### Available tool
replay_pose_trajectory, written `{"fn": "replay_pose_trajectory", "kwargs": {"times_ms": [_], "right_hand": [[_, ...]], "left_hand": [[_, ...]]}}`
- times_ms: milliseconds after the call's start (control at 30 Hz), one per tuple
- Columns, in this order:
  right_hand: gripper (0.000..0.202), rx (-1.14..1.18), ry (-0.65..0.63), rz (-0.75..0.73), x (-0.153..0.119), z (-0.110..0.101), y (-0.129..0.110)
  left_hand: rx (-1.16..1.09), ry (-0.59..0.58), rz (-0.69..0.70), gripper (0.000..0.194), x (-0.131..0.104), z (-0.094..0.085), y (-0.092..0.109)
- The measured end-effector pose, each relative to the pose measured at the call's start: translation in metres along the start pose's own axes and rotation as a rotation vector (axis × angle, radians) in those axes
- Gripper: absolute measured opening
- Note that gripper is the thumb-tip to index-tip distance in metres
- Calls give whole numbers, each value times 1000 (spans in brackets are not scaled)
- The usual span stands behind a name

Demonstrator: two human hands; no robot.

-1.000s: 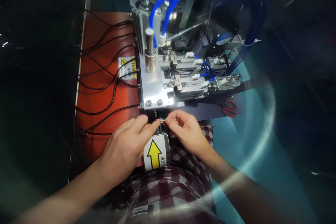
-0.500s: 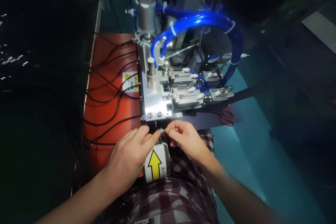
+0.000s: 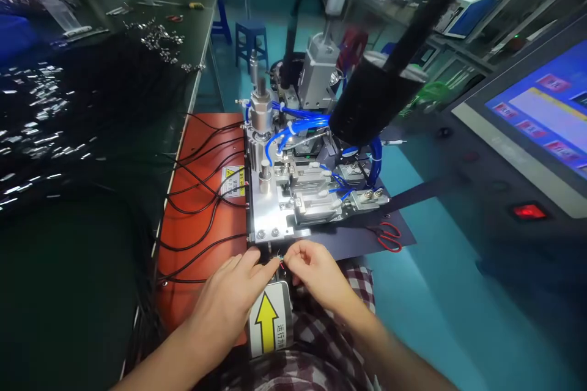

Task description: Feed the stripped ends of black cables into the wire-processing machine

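Note:
At the front edge of a metal machine (image 3: 270,214), both hands meet over several thin coloured wires (image 3: 280,258). My right hand (image 3: 316,269) pinches the wires between thumb and forefinger. My left hand (image 3: 236,287) lies to their left, its thumb tip against them; its other fingers are bent and partly hidden, so its hold is unclear. Just below the hands is a white plate with a yellow arrow (image 3: 267,324). Black cables (image 3: 202,247) run from the machine's left side across an orange-red board (image 3: 183,305).
Red-handled scissors (image 3: 389,237) lie right of the machine on a dark plate. Blue air hoses (image 3: 302,125) arch over it, beside a black cylinder (image 3: 373,98). A control panel with a screen (image 3: 550,116) stands at the right. Dark cables (image 3: 68,116) cover the left bench.
The view has tilted up, showing more of the room, the screen and the black cylinder, and it is brighter. The hands remain at the wires.

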State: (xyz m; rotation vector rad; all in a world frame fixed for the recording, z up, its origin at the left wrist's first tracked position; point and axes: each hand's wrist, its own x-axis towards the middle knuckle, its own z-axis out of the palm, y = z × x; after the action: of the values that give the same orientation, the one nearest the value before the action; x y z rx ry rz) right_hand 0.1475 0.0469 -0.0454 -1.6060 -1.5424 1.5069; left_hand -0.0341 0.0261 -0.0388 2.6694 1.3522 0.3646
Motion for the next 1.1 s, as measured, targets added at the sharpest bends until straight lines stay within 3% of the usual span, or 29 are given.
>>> {"fn": "replay_pose_trajectory", "kwargs": {"times_ms": [133,267,333,500,600,767,867,1000,1100], "right_hand": [[14,-286,224,-147,-6,4,-4],[10,87,34,22,0,3,1],[10,268,-56,90,5,-1,6],[19,336,14,29,4,-3,10],[20,343,51,24,4,4,10],[19,441,2,81,10,12,12],[17,326,43,71,9,8,11],[23,25,195,-31,2,8,7],[24,-3,248,-104,2,17,7]], "left_hand": [[36,-80,-86,45,0,3,1],[85,-157,-133,48,1,6,2],[65,-138,-138,47,2,6,1],[-81,15,-51,44,2,2,-4],[-128,49,-34,43,2,1,-5],[-115,48,-79,39,-1,5,-3],[-103,36,-67,39,0,2,-2],[-122,73,-17,39,3,-4,-3],[-151,90,-18,35,4,-5,-3]]}}
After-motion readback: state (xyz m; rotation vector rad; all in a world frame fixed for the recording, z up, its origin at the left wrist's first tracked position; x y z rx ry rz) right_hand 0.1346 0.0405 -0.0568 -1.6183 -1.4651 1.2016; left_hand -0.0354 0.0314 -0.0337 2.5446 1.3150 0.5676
